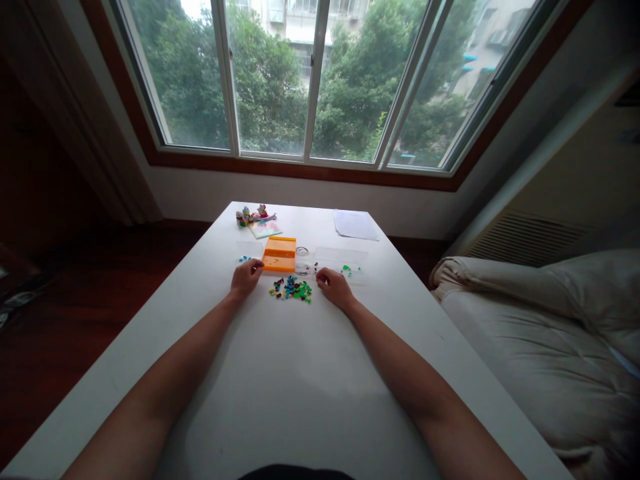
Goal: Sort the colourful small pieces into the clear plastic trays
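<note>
My left hand (pixel 246 277) is at the near left corner of the orange plastic box (pixel 280 253), its fingers pinched together; whatever they hold is too small to make out. On the other side, my right hand (pixel 334 287) rests with curled fingers beside a clear tray (pixel 343 255), and its fingertips hide whatever may be in them. Between the hands lies a loose pile of small building bricks (pixel 293 289) in green, blue, brown and yellow. A few blue bricks (pixel 244 259) sit behind my left hand. Several green bricks (pixel 347 269) lie in the clear tray.
Brick-built figures (pixel 251 215) and a coloured booklet (pixel 266 229) stand at the far left of the white table (pixel 300 387). Sheets of paper (pixel 356 225) lie at the far right. A covered sofa (pixel 540 333) is to the right, and a window (pixel 310 80) is behind the table.
</note>
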Demonstrator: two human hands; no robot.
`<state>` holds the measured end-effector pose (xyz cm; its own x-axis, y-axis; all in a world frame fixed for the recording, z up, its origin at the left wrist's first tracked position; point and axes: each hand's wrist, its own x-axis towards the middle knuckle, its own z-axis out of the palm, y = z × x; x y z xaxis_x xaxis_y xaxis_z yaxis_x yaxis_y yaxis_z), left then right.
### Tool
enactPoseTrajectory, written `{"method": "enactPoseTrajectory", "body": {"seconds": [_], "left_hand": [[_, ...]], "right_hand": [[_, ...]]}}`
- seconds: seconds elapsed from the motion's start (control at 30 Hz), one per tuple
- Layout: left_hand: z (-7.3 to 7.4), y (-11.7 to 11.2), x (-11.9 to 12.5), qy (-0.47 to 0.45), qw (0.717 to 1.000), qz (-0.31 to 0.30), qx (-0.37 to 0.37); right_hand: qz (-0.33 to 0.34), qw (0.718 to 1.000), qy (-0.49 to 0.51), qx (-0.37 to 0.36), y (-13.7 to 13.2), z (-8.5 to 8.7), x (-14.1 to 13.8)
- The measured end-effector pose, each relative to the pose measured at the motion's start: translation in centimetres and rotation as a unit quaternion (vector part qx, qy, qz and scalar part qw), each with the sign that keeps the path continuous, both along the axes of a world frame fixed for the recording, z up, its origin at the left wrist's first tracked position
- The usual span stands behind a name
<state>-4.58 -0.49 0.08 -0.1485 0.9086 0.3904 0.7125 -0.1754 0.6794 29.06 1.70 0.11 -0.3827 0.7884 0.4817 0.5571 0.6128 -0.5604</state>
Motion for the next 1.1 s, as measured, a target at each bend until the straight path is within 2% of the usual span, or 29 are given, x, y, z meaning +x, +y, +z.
{"method": "enactPoseTrajectory", "body": {"seconds": [0.2,0.3,0.4,0.5,0.67,0.73,1.1], "left_hand": [[0.0,-0.2,0.6,0.024,0.999,-0.026,-0.007],[-0.1,-0.3,1.0,0.024,0.999,-0.047,-0.011],[-0.1,-0.4,1.3,0.033,0.997,-0.068,-0.018],[0.1,-0.6,1.4,0.036,0.996,-0.075,-0.02],[0.4,-0.7,1.4,0.032,0.996,-0.076,-0.03],[0.5,-0.8,1.4,0.032,0.996,-0.077,-0.027],[0.5,-0.9,1.4,0.028,0.997,-0.072,-0.027]], "right_hand": [[-0.098,0.99,0.098,0.016,1.0,-0.1,0.9],[-0.11,0.984,0.138,-0.006,1.4,-0.2,1.3],[-0.087,0.987,0.137,-0.02,1.2,-0.2,1.2],[-0.053,0.994,0.093,-0.011,0.6,0.0,0.8],[0.073,0.997,-0.035,-0.012,-0.5,0.4,0.0],[0.1,0.992,-0.074,-0.005,-0.8,0.5,-0.1],[0.101,0.99,-0.101,0.005,-0.7,0.3,-0.3]]}}
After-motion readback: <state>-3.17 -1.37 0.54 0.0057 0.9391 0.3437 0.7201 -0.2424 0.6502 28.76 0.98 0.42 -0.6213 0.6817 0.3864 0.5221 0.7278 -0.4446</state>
